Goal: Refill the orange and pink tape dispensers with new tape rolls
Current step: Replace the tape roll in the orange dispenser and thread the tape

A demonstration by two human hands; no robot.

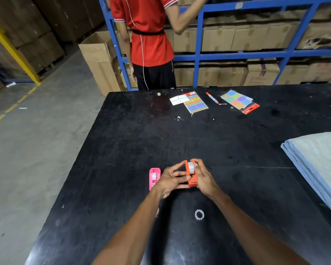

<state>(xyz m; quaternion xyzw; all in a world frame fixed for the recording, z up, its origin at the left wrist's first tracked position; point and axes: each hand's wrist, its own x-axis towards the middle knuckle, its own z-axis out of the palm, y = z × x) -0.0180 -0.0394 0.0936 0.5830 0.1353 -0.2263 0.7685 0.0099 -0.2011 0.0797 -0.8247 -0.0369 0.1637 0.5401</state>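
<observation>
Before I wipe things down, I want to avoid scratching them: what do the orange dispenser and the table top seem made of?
The orange dispenser, held in both hands, looks like moulded plastic: even bright colour, smooth faces. The table top seems a black painted or laminated board, matte, already scuffed and speckled pale; which one I cannot tell.

A black, scuffed table [122, 142] carries everything. Just left of the left hand [170, 180], a pink tape dispenser [153, 177] lies on it with a roll fitted. Nearer than both hands, toward the right forearm, 1 empty clear tape core [199, 214] lies flat. Far beyond the hands sit 2 packs of coloured labels [196, 103] [239, 101], a white label sheet [178, 100] touching the left pack, and a red marker [212, 98] between the packs. Well right of the right hand [203, 178], a folded blue cloth [317, 165] rests at the table's edge.
</observation>
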